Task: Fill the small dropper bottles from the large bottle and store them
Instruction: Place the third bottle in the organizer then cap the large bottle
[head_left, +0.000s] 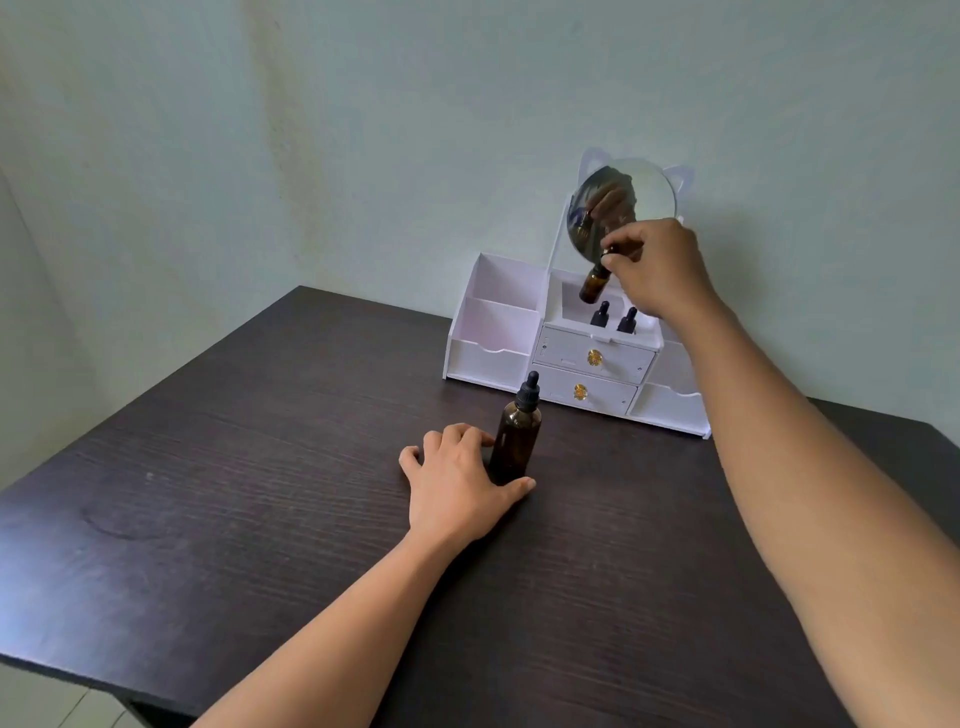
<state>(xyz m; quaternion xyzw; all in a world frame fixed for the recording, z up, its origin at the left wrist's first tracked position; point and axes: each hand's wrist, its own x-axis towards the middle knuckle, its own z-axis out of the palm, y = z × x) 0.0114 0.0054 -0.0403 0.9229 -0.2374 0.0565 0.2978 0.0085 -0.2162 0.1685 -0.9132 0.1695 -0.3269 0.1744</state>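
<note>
Small dropper bottle (594, 283), a smooth amber glass cylinder with a black cap, hangs tilted over the middle top compartment of the white panelled organiser (498, 332) at the table's 1 o'clock; its long axis runs from base at 7 o'clock to cap at 1 o'clock, the cap pinched in the curled fingertips of the right hand (657, 270). Two capped bottles (601, 315) stand upright in that compartment. At 6 o'clock from the organiser the large bottle (515, 436), a taller amber cylinder, stands upright on the dark wood-grain table (260, 467), and the left hand (457, 483) lies beside it, relaxed fingers seemingly just touching its base, gripping nothing
</note>
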